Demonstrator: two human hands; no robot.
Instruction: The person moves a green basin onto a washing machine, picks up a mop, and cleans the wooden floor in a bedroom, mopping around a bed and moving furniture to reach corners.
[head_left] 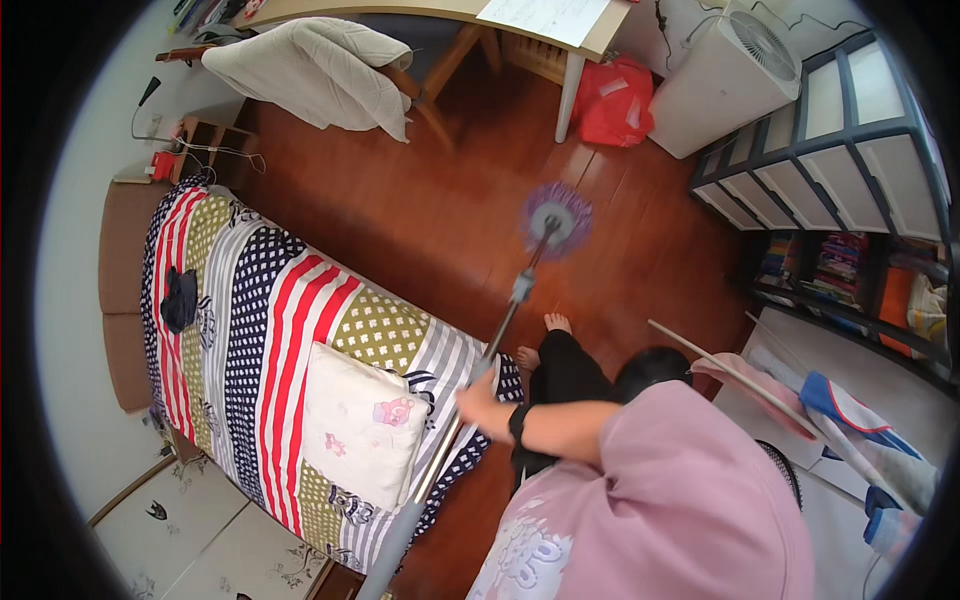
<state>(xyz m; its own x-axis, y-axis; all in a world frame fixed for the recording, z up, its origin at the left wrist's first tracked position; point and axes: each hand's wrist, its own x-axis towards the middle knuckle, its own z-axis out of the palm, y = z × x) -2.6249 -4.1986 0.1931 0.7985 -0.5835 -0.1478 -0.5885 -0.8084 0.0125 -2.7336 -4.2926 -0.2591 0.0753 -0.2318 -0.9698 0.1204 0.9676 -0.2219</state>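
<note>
The right hand (pixel 483 408) grips the pole of the mop (pixel 521 287), whose purple head (pixel 558 215) is over the wooden floor (pixel 400 220) beside the bed (pixel 280 330); the left is out of view, so I am unable to say its state. For good wiping, the head should probably lie flat, away from the feet (pixel 558 323). I count one mop, one bed, one pillow (pixel 365 430), two feet.

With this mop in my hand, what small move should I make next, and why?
I'd probably slide the purple mop head slightly toward the red bag: your right hand grips the pole, and reddish wooden floor shows between the mop head and that bag.
</note>
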